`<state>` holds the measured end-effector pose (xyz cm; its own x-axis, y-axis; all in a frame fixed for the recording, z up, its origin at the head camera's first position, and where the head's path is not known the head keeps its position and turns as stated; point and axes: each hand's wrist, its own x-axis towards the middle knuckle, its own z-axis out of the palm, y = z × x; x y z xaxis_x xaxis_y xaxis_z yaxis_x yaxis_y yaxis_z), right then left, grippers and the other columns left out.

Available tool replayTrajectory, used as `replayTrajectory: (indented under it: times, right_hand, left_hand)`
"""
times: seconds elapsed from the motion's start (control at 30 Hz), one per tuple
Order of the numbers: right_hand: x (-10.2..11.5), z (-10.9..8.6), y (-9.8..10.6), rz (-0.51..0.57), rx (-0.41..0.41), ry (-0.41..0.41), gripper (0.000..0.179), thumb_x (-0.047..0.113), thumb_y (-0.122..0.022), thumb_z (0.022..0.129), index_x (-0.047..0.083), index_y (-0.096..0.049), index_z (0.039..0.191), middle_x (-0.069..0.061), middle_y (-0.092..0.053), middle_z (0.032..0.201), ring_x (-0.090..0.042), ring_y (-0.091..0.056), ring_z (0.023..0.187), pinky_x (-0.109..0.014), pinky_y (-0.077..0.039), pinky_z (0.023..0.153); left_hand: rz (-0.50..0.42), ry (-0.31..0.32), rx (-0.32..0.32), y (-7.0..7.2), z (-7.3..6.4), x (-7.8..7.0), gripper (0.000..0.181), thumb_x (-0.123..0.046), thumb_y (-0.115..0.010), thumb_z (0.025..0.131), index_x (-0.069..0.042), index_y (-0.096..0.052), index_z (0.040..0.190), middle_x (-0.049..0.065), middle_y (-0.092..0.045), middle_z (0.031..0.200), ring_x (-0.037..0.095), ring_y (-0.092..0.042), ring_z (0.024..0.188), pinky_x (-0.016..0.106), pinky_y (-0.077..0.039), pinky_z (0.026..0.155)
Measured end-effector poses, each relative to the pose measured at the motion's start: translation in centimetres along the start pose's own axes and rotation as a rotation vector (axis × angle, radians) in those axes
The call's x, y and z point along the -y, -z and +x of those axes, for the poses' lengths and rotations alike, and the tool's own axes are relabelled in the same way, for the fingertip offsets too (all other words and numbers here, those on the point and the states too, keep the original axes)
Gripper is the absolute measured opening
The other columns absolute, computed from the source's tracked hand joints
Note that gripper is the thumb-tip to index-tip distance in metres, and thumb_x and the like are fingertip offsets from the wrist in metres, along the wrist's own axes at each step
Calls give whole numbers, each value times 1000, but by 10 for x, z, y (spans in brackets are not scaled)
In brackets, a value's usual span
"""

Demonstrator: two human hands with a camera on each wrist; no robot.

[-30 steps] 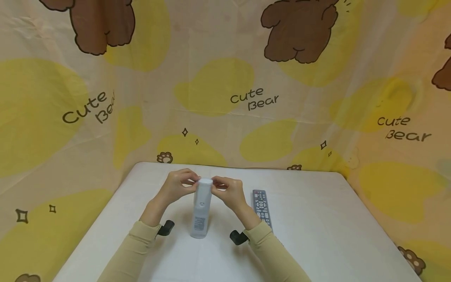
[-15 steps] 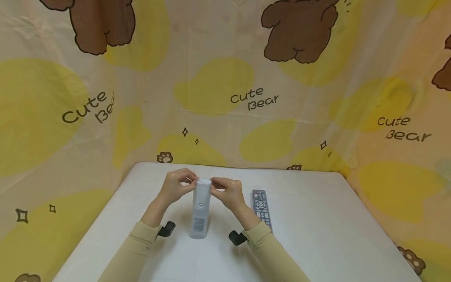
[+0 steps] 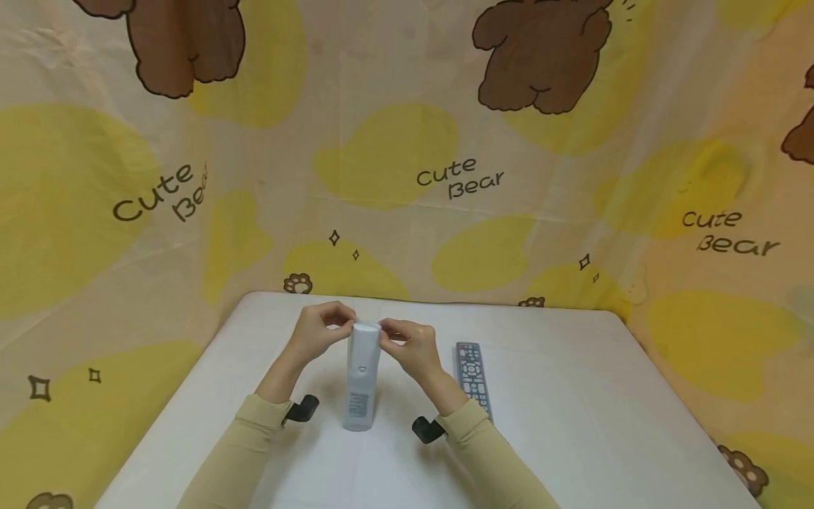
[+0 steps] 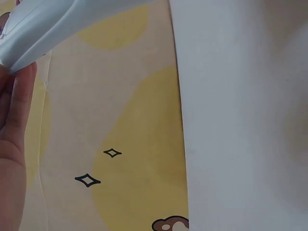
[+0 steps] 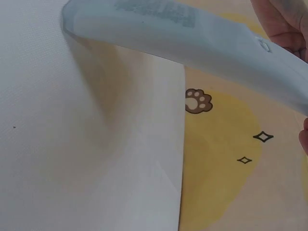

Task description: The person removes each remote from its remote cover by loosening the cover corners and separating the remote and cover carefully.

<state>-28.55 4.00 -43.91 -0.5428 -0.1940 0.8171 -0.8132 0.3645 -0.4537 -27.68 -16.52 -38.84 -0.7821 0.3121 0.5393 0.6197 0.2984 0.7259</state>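
A pale remote control stands tilted above the white table, its back facing the head camera. A small latch mark and a printed label show on that back. My left hand pinches its upper end from the left, while my right hand pinches the same end from the right. In the left wrist view the remote's glossy end shows a long ridge, and left-hand fingers grip its edge. The right wrist view has the remote's back across the top, with right-hand fingertips below it.
A grey remote control with many buttons lies face up on the table, partly behind the right forearm. Black wrist mounts stick out from both cuffs. A yellow patterned cloth hangs behind the table's far edge.
The pale remote's upper end has shifted slightly left. My left hand has edged left and up a little, its fingers drawn closer together. The grey remote has stayed put.
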Motion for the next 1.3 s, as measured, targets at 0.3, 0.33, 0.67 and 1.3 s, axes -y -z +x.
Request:
replayTrajectory:
  times: [0.3, 0.33, 0.67, 1.3]
  right_hand:
    - [-2, 1, -4, -52, -18, 14, 11, -3, -66, 77, 2, -72, 86, -9, -73, 82, -15, -71, 72, -12, -53, 66]
    - [-1, 1, -5, -50, -23, 9, 12, -3, -66, 77, 2, -72, 86, -9, -73, 82, -16, -71, 72, -12, -53, 66]
    - [3, 3, -6, 13, -50, -98, 13, -4, -66, 78, 2, -74, 86, -10, -74, 80, -17, -71, 72, -14, -54, 63]
    - [2, 2, -8, 103, -51, -308, 11, 0, -68, 81, 3, -75, 88, -10, -74, 79, -18, -71, 71, -18, -56, 63]
  left_hand:
    - [-56, 78, 7, 3, 2, 2, 7, 6, -66, 83, 8, -67, 89, 21, -67, 89, 13, -62, 75, 22, -53, 75]
    - [-62, 82, 7, 4, 2, 3, 7, 5, -66, 83, 8, -67, 89, 21, -67, 89, 13, -62, 75, 22, -53, 74]
    - [-161, 175, 32, 6, 4, 10, 11, 3, -66, 84, 10, -66, 92, 26, -66, 93, 9, -64, 76, 20, -54, 72]
    - [-281, 195, 35, -1, 4, 49, 15, -2, -69, 84, 7, -66, 95, 4, -68, 91, 13, -66, 80, 25, -56, 75]
